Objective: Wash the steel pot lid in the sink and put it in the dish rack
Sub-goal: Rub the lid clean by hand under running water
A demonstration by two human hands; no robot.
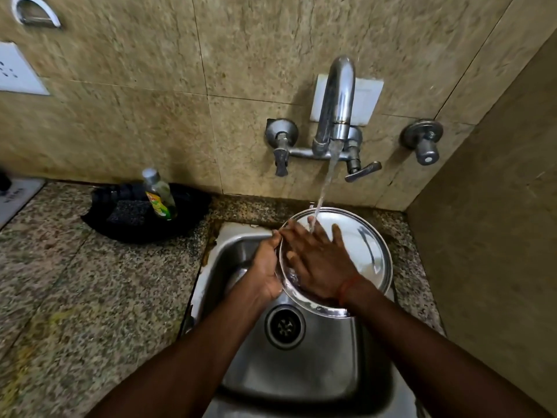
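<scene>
Over the sink (301, 372): you hold the steel pot lid (364, 251) at the back right of the basin, its shiny face turned up toward you, with its near edge above the drain (284, 326).
Left side: your left grip (265, 267) is clenched on the lid's left rim, fingers curled round the edge.
Right side: your right grip (319, 260) is released, its fingers (297, 232) spread flat on the lid's face; a red thread (346, 289) circles that wrist.
Water: a stream (327, 182) runs from the wall tap (336, 98) and lands on the upper part of the lid, among your right fingertips.
Surface: the speckled stone surface (90, 282) left of the sink carries a black dish (193, 218), set against the tiled wall.
Black dish contents: a clear bottle (158, 196) with a yellow-green label leans there, just beside a dark scrub pad (129, 211).
</scene>
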